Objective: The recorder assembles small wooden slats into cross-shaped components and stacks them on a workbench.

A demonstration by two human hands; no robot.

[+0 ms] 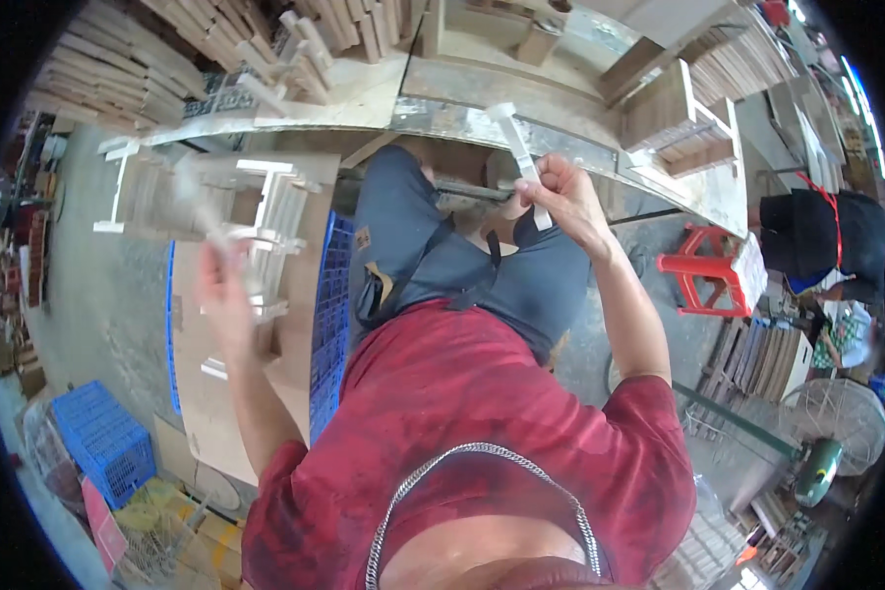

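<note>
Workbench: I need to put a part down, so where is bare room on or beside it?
Bare: the workbench just left of its seam, before the wood stacks; the near end of the brown panel, below the lowest white piece. Crowded: the workbench's far left, and the panel's far half, with white-edged pieces.

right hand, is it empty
No, the right hand grips a white strip between its thumb and fingers.

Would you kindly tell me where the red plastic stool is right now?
In the head view, the red plastic stool is at right, between the person's bare right forearm and a co-worker in black clothing.
</note>
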